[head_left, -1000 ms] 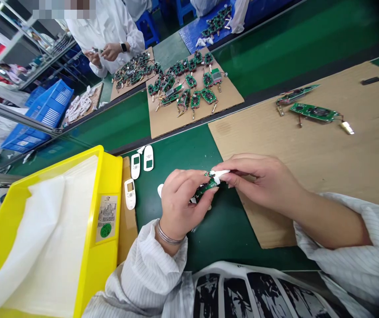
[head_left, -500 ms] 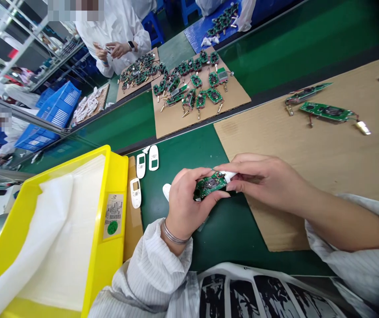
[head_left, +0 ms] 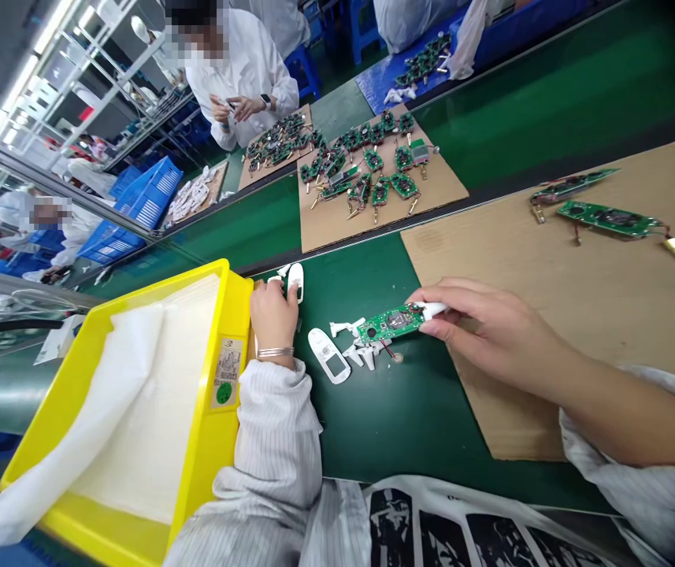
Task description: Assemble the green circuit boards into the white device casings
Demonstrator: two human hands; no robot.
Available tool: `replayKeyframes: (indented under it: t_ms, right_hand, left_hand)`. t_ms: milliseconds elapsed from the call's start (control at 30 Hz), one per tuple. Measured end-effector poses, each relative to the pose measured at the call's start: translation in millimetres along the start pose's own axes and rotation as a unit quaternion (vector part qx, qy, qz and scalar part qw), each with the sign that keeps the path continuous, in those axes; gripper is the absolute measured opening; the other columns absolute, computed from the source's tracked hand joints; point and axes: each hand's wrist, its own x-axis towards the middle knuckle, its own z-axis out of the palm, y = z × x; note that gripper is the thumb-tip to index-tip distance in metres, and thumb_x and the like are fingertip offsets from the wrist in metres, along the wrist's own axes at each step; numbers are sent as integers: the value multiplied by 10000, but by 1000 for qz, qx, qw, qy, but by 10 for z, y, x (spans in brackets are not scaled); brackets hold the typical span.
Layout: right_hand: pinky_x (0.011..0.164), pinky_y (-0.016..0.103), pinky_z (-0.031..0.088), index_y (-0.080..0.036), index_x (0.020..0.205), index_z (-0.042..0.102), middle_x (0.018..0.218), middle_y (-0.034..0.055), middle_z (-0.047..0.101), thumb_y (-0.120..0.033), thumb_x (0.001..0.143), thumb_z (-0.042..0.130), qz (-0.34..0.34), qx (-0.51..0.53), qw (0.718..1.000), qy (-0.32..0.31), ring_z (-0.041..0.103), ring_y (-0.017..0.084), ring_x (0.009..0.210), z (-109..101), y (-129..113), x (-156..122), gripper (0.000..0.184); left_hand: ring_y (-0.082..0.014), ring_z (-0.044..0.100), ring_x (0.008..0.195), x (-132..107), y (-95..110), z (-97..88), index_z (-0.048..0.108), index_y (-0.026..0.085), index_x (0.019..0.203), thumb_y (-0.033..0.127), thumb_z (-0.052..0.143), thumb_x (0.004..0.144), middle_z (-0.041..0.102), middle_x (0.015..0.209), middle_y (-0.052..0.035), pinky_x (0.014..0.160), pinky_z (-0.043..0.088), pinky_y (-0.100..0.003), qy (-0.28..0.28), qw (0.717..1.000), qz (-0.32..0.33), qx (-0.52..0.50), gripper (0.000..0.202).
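My right hand (head_left: 479,319) pinches a white tapered plastic tip (head_left: 433,309) joined to the end of a green circuit board (head_left: 393,321). The board points left over several small white plastic parts (head_left: 366,354), and a thin wire with a small round piece hangs from it. Beside the yellow bin, my left hand (head_left: 274,319) reaches down with bent fingers over white casings; its fingertips are partly hidden, so what they grip does not show. One white casing with a window (head_left: 296,282) lies at its thumb. Another white casing (head_left: 328,356) rests between my hands.
The yellow bin (head_left: 198,417) with white sheeting stands at left. Cardboard (head_left: 550,315) at right bears two circuit boards (head_left: 609,219). Across the divider, another cardboard sheet (head_left: 337,232) holds several boards (head_left: 381,189). A co-worker in white (head_left: 242,63) sits beyond.
My left hand has let go of the circuit board and moved left to the casings by the bin. My right hand keeps the board by its white tip. The camera view has shifted.
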Motion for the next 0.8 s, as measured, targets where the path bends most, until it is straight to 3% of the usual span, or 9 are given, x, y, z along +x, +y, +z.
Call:
replayKeyframes:
  t_ms: [167,300,400,633,800]
  right_hand:
    - [655,306,507,-193,1077,656,960,84,680,-314,932,522,-7,-18,1000,-1,658,212,812,-20,-21,0,231]
    - [641,311,501,-192,1058,660,923,83,682,-312,928,519,-9,-29,1000,4,652,214,783,-36,-38,12,226]
    - [642,307,497,-194,1056,658,923,82,680,-311,930,519,-8,-35,999,6,649,212,786,-40,-40,22,222]
    - [651,302,493,-190,1037,655,922,73,676,-281,933,522,-10,-51,999,16,643,202,780,-61,-31,38,192]
    - [646,291,492,-197,1044,656,920,56,675,-271,933,529,-15,-62,998,20,644,191,771,-66,-28,33,184]
  left_hand:
    - [-344,578,1023,25,25,71,651,107,943,405,585,848,649,977,-201,901,441,-458,-32,999,8,30,319]
    - [-301,606,948,38,64,98,661,132,916,302,563,854,665,891,-144,845,469,-407,-58,998,26,8,206]
    - [-269,629,868,54,55,130,662,143,1029,261,547,861,676,846,-102,796,489,-379,-68,997,25,-24,236]
    - [-306,575,1144,50,14,196,639,95,1148,279,580,863,650,1154,-177,1011,445,-443,-39,996,15,-84,345]
    - [-244,628,1057,53,21,198,607,105,1207,300,598,870,665,1147,-142,916,513,-371,-49,989,22,-136,389]
